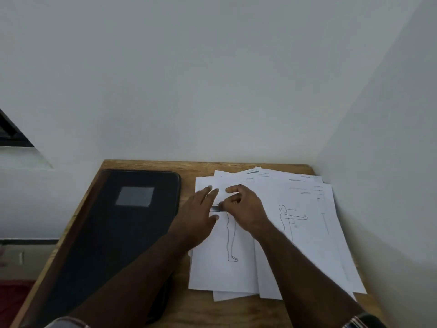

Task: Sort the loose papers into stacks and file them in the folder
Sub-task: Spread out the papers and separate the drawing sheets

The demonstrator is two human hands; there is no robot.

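Risk, principal: the loose papers [295,223], fanned and overlapping on the right half of the table, lie unsquared with edges near the right wall; a careless pull on one sheet would likely drag its neighbours or slide some off the front edge. Risk, lesser: the folder [123,233], black, closed, flat on the left half just beside the papers, must be opened before filing; nothing is in it yet by appearance. Left hand [201,214]: fingers straight, pressing the top sheet with a figure outline. Right hand [243,209]: fingers curled, seemingly pinching a sheet's edge. Surface: wooden table [236,311], set in a corner. Room: pale bare walls [212,79]; dark window frame [11,131] at far left.
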